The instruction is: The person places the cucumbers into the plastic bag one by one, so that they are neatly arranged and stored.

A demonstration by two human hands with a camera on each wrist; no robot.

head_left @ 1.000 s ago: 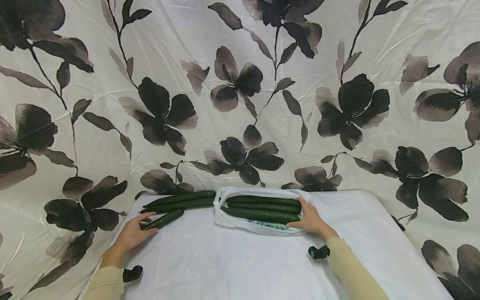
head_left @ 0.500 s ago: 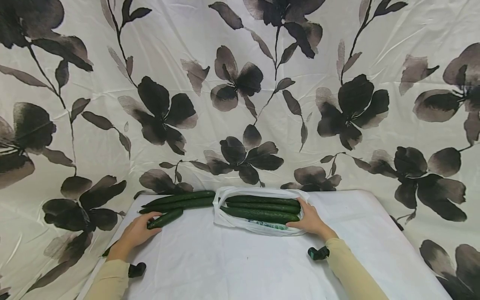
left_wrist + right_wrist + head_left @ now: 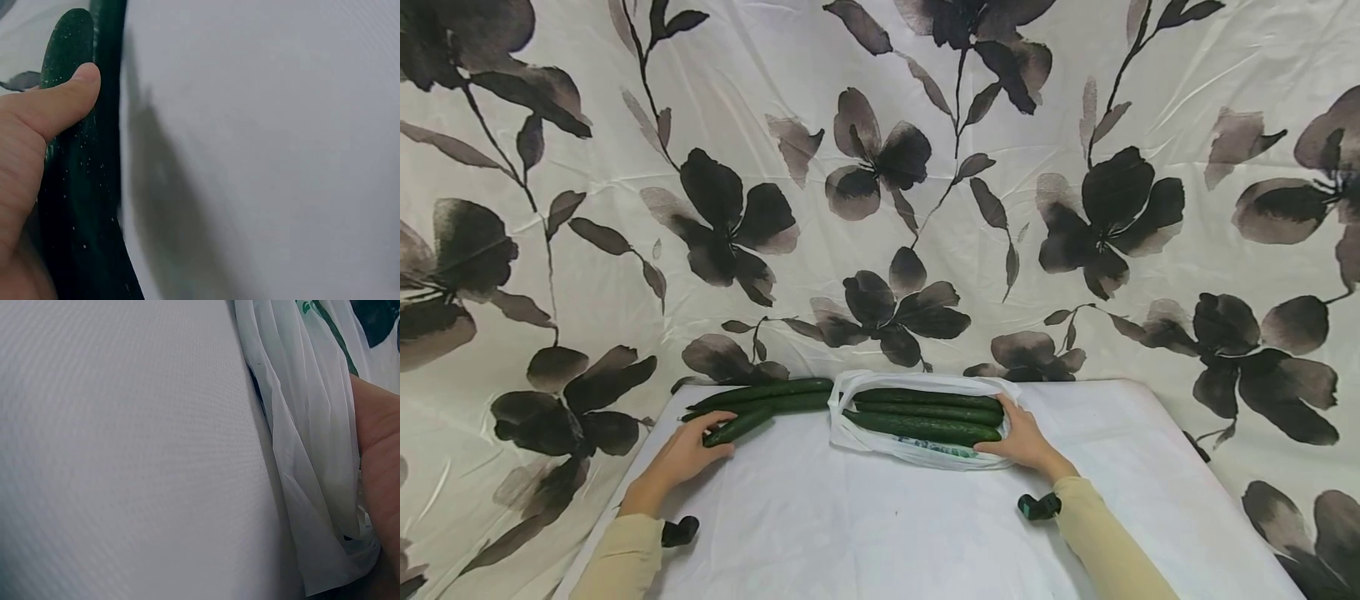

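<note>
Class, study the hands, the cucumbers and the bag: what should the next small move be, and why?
Probably the left hand should ease its cucumber toward the white bag: it already grips that cucumber, the bag gapes open around three cucumbers, and the right hand holds the bag's right end, which should help steady it.

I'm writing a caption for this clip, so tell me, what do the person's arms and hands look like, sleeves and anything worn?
Both arms wear plain, pale yellow long sleeves: left sleeve, right sleeve. A small black device sits at each wrist, left device and right device. The left hand and right hand are ungloved. No cables show.
</note>
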